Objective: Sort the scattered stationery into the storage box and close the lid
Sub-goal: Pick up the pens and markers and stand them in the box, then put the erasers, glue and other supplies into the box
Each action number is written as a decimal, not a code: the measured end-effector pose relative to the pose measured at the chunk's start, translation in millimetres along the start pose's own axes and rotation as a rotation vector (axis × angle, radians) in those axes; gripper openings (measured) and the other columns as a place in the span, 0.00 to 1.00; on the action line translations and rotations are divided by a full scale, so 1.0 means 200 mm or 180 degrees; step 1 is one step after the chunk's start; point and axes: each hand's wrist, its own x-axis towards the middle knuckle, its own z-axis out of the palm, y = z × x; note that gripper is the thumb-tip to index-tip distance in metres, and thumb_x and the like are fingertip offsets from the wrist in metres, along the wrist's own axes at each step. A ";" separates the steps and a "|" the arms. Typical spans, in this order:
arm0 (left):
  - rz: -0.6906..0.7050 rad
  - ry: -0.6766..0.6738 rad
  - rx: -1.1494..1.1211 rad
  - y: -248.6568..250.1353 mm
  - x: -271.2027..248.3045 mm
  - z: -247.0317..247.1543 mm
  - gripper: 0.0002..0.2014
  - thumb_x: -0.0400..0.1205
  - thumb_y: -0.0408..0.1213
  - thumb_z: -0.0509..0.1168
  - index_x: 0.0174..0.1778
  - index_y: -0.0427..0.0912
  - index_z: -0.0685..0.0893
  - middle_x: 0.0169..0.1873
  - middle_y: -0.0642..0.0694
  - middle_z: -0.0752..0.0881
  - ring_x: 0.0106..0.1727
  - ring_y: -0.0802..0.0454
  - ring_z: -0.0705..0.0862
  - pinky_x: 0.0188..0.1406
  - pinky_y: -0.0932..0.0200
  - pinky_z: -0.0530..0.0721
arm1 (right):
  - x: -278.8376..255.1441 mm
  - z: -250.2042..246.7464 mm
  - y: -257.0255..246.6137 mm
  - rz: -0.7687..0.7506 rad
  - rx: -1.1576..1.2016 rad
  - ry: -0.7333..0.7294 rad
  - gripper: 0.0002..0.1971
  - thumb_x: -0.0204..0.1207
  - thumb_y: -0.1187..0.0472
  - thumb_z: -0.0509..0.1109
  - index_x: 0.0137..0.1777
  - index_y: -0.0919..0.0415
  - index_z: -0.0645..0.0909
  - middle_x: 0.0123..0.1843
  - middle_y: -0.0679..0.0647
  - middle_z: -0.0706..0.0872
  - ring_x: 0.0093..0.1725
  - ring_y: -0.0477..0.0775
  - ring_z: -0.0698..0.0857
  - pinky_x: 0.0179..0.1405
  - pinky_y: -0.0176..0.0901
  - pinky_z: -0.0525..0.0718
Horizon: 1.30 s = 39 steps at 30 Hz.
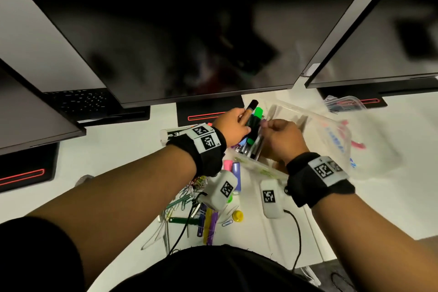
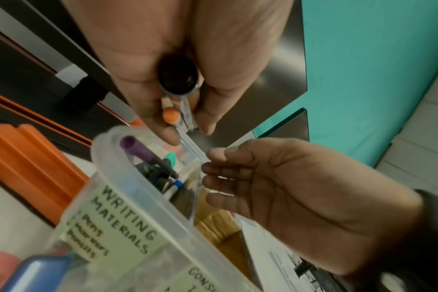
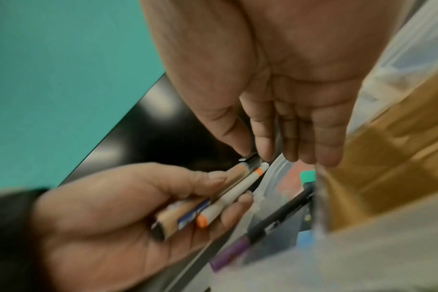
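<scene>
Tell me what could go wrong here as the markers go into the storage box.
1. The left hand holds two markers loosely side by side while the right hand pinches one tip; the other could slip and fall.
2. The writing compartment of the storage box already looks crowded, so new markers may stick up and block the lid.
3. Paper clips and pens near the desk edge could get knocked off by the forearms.

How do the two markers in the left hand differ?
The tan marker is thick with black ends; the white marker is thinner with orange ends. The right hand pinches the tan marker's far tip, not the white marker's. The left hand holds both side by side.
</scene>
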 end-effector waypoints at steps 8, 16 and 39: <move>0.0399 -0.0253 0.1007 0.02 0.03 0.13 0.26 0.80 0.26 0.58 0.76 0.43 0.68 0.66 0.35 0.80 0.64 0.35 0.80 0.58 0.51 0.81 | -0.21 -0.06 0.16 -0.0736 -0.1586 -0.0574 0.11 0.78 0.58 0.67 0.54 0.61 0.86 0.51 0.58 0.89 0.52 0.58 0.86 0.41 0.33 0.68; 0.0572 -0.0769 0.2468 -0.03 -0.03 0.14 0.20 0.79 0.26 0.58 0.68 0.35 0.75 0.62 0.35 0.80 0.62 0.38 0.81 0.56 0.52 0.80 | -0.21 0.02 0.24 -0.1025 -0.2378 -0.0897 0.13 0.81 0.49 0.61 0.57 0.51 0.83 0.53 0.55 0.89 0.52 0.59 0.86 0.46 0.44 0.80; -0.0874 0.0196 0.1589 -0.86 -0.40 -0.78 0.17 0.79 0.34 0.66 0.65 0.43 0.80 0.63 0.43 0.83 0.62 0.47 0.82 0.62 0.61 0.74 | -0.26 0.63 -0.10 -0.1854 -0.2549 -0.1511 0.09 0.76 0.58 0.64 0.51 0.59 0.83 0.54 0.57 0.85 0.54 0.59 0.84 0.52 0.49 0.83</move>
